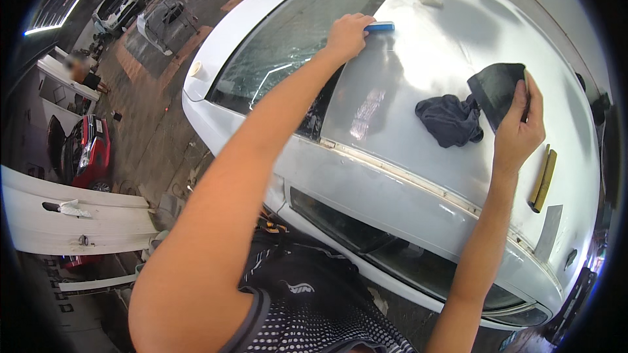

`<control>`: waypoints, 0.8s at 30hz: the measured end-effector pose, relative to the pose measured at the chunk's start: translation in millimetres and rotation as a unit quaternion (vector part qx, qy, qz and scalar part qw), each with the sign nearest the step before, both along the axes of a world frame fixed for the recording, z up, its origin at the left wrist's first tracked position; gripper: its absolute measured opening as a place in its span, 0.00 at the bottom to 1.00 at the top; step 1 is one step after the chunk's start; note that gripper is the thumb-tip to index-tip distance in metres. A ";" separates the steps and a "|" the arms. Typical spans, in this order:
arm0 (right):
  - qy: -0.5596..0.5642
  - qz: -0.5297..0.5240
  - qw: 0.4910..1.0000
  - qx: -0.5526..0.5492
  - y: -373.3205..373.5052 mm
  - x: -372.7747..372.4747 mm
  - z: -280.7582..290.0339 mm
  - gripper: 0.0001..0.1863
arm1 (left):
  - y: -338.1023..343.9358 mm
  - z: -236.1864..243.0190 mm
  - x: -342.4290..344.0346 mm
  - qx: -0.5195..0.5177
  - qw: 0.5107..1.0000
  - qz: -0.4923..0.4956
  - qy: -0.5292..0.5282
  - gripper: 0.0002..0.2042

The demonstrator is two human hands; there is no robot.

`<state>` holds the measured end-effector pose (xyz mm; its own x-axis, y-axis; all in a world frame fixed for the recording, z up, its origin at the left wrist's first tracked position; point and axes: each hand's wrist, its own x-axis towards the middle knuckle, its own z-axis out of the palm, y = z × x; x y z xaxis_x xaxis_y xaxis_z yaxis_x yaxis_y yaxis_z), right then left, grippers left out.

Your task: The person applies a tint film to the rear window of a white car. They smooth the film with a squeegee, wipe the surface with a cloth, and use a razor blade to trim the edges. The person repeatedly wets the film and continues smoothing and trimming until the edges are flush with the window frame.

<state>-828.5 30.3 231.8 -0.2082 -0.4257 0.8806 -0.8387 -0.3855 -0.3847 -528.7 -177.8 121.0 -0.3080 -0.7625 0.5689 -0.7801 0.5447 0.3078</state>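
Note:
My left hand (348, 38) is closed round a small blue block (381, 27) with a pale edge, resting on the car roof (405, 72) by the top of the windshield glass. A dark, bent sheet of sandpaper (495, 88) is pinched in my right hand (521, 124), raised over the roof with thumb and fingers on its right edge. Left of that hand lies a crumpled dark cloth (449, 119). To the right are a long yellowish-brown strip or block (543, 178) and a flat grey piece (548, 232). The roof has dull grey patches among white areas.
The car's side windows (399, 248) face me below the roof edge. At the left stand a white panel (85, 216), a red car (88, 153) with its hood up, and a person (85, 75). A small round cup (197, 68) sits on the hood.

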 end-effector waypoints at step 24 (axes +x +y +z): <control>-0.140 -0.028 0.989 0.037 -17.1 -46.1 -35.4 0.19 | 275.8 -20.9 90.6 -0.094 0.989 -0.011 0.113 0.19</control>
<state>-874.6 13.1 196.4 -0.4651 -0.4674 0.7518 -0.7147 -0.3029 -0.6304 -438.1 98.0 100.1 -0.1728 -0.6313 0.7560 -0.6905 0.6250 0.3641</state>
